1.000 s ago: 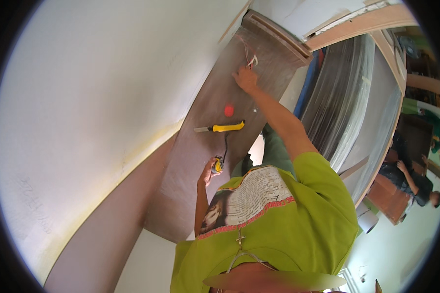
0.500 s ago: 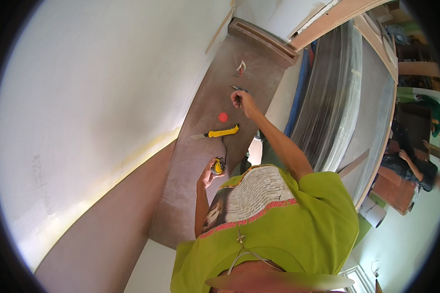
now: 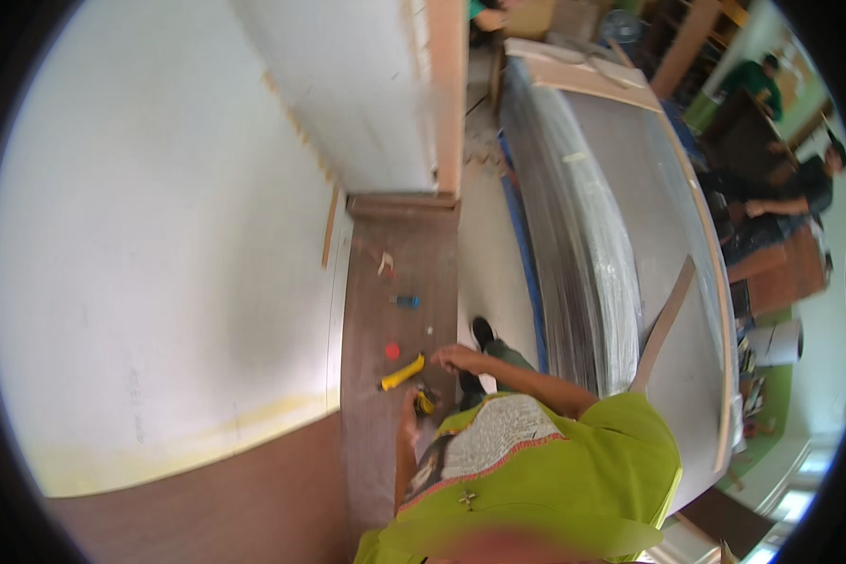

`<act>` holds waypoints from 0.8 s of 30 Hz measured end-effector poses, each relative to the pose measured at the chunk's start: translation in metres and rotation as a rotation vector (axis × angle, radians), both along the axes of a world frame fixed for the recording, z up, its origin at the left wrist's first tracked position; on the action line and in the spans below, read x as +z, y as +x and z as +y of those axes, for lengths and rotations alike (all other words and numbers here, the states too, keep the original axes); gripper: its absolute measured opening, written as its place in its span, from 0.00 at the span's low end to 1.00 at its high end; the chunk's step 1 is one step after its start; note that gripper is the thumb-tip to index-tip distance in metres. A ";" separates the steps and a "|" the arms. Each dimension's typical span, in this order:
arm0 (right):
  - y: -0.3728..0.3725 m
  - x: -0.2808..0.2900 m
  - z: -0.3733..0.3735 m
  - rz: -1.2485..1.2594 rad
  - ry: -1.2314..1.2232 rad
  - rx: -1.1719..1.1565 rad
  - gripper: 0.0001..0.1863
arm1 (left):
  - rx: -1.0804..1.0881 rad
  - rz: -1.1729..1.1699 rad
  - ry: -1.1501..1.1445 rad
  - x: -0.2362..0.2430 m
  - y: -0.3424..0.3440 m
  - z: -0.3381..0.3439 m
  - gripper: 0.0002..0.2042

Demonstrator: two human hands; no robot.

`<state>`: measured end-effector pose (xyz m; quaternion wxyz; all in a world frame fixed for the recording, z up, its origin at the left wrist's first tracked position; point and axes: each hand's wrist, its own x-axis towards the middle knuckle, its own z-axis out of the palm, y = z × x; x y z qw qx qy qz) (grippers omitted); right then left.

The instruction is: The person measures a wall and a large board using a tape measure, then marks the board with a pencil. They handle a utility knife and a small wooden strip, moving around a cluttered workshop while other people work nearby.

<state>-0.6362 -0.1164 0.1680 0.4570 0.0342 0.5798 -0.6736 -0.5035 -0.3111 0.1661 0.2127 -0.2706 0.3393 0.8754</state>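
Observation:
A yellow-and-black tape measure [image 3: 427, 402] sits in my left hand [image 3: 410, 410], whose fingers curl round its side. My right hand [image 3: 457, 358] hovers over the right edge of a long brown board, just right of a yellow-handled knife [image 3: 402, 373]. Its fingers are bent and smeared, so I cannot tell whether they hold anything. Beyond the knife a red round piece [image 3: 392, 351] lies on the brown board [image 3: 376, 470]. Farther up are a small blue tool [image 3: 405, 301] and a little white-and-red bundle [image 3: 386, 264].
A pale wall panel [image 3: 160, 235] rises on the left. To the right stands a stack of plastic-wrapped boards [image 3: 583, 226], with a brown strip [image 3: 665, 315] lying across it. Beyond the stack, a person in dark clothes [image 3: 799, 193] and another in green [image 3: 757, 86] are at work.
My right hand has come back from the blue tool at the far end to beside the knife. My left hand still holds the tape measure. The whole view has swung round.

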 end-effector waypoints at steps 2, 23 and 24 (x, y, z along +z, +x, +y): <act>-0.003 -0.003 0.023 0.132 0.069 0.020 0.15 | -0.120 0.046 -0.079 0.004 -0.007 0.012 0.14; 0.037 -0.010 0.206 0.545 0.301 -0.126 0.16 | -0.914 0.653 -0.729 -0.008 -0.102 0.196 0.25; 0.041 -0.006 0.223 0.585 0.263 -0.167 0.16 | -0.925 0.682 -0.677 -0.006 -0.105 0.212 0.25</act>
